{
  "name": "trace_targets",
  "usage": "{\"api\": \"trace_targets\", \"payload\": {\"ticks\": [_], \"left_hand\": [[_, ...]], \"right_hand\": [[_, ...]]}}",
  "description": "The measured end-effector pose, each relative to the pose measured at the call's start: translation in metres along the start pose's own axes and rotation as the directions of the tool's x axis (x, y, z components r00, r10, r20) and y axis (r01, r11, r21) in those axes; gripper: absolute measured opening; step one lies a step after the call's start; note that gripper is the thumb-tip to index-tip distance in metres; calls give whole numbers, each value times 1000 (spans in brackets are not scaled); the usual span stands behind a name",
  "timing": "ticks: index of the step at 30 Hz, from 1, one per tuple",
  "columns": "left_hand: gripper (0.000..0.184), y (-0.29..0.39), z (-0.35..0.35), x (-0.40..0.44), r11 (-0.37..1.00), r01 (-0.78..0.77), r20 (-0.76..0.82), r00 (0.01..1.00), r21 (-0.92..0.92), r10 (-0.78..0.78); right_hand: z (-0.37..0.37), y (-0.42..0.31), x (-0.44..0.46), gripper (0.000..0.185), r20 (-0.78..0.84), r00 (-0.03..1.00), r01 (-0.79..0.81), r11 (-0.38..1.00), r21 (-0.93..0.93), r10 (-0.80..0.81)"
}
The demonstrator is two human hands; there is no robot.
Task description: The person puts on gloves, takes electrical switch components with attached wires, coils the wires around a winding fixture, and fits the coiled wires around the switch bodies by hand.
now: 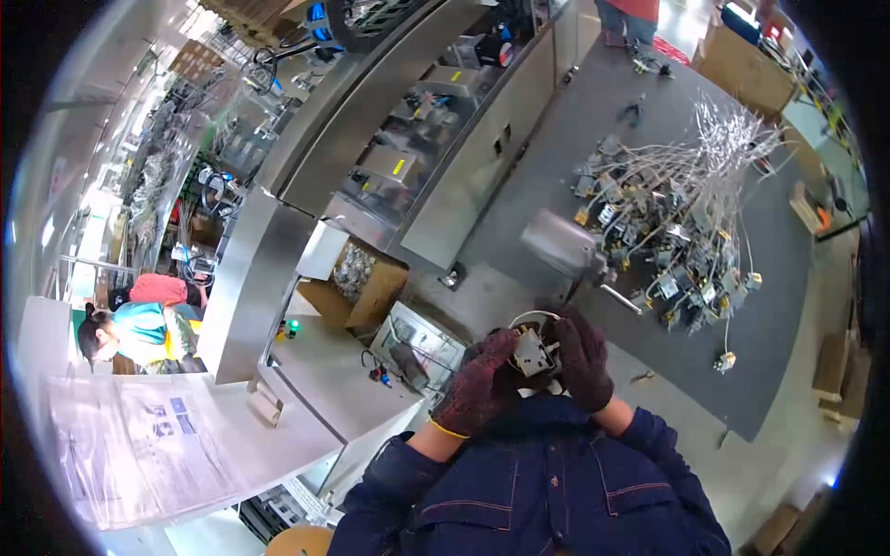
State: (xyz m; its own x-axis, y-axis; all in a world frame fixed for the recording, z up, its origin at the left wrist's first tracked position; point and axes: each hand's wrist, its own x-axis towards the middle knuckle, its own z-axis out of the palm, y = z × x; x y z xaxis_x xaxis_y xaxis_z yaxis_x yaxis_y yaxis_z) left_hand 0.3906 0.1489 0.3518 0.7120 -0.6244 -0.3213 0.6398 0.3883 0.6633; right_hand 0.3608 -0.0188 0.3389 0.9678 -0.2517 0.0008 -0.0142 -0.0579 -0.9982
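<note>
In front of my chest I hold a small boxy metal unit [532,353] with a thin pale wire looping over its top. My left hand [475,387], in a dark knitted glove with a yellow cuff edge, grips the unit from the left. My right hand [584,360], gloved the same way, is closed at its right side and near the wire. The gloves hide parts of the unit. Several similar metal units [669,250] with long thin silvery leads lie heaped on the dark grey table [732,389] beyond my right hand.
A blurred grey metal piece [559,243] on a rod stands just past my hands. At left are a steel machine [464,190], a cardboard box [375,295] of small parts and a white worktop [338,371]. One person [139,329] sits far left; another [630,14] stands beyond the table.
</note>
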Motion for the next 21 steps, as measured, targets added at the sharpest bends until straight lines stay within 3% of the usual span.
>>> {"api": "trace_targets", "payload": {"ticks": [1, 2, 3, 5, 6, 8, 9, 10, 11, 12, 13, 14, 15, 18, 19, 21], "left_hand": [[40, 0, -8, 1, 910, -234, 19, 970, 342, 242], [43, 4, -17, 4, 655, -421, 121, 884, 628, 452], [43, 13, -28, 8, 651, -428, 122, 879, 628, 460], [42, 36, -57, 16, 849, -208, -77, 957, 486, 278], [42, 44, -75, 21, 898, -136, -138, 968, 418, 210], [43, 35, -171, 40, 781, -51, -311, 900, 622, 307], [43, 31, -220, 47, 683, 9, -372, 844, 730, 386], [37, 44, -242, 52, 677, -20, -451, 731, 736, 512], [33, 62, -255, 57, 662, -44, -515, 592, 748, 620], [34, 80, -269, 65, 767, -191, -672, 385, 612, 632], [38, 98, -302, 64, 788, -173, -684, 411, 591, 603], [53, 117, -356, 61, 810, -151, -695, 440, 567, 569], [53, 132, -394, 61, 790, -69, -708, 400, 609, 581], [53, 159, -488, 63, 607, 294, -675, 331, 738, 660], [53, 161, -512, 69, 547, 377, -662, 348, 747, 664], [54, 161, -552, 82, 445, 494, -646, 379, 747, 663]], "right_hand": [[4, -1, 5, 24, 4, 1000, 2, 1000, 2, -2], [6, 1, 11, 22, -57, 994, 90, 988, -123, -97], [7, 1, 18, 24, -105, 974, 167, 953, -251, -199], [-3, -13, 34, 24, -108, 867, 369, 772, -516, -487], [-6, -21, 43, 24, -95, 865, 379, 766, -520, -493], [-6, -32, 65, 21, -211, 841, 264, 718, -644, -499], [-3, -31, 77, 21, -197, 841, 275, 712, -646, -504], [1, -28, 90, 22, -121, 865, 253, 633, -732, -486], [6, -25, 102, 23, -51, 887, 234, 542, -807, -459], [11, -21, 109, 23, -44, 886, 238, 535, -810, -461], [16, -16, 112, 24, -61, 884, 197, 489, -850, -463], [21, -12, 114, 26, -80, 884, 148, 438, -887, -461], [25, -10, 116, 22, -172, 882, 111, 550, -828, -438], [24, -8, 119, 21, -165, 892, 79, 505, -860, -421], [21, -14, 110, 20, -254, 883, -5, 533, -846, -395], [20, -5, 118, 23, -110, 886, 99, 415, -904, -451]]}}
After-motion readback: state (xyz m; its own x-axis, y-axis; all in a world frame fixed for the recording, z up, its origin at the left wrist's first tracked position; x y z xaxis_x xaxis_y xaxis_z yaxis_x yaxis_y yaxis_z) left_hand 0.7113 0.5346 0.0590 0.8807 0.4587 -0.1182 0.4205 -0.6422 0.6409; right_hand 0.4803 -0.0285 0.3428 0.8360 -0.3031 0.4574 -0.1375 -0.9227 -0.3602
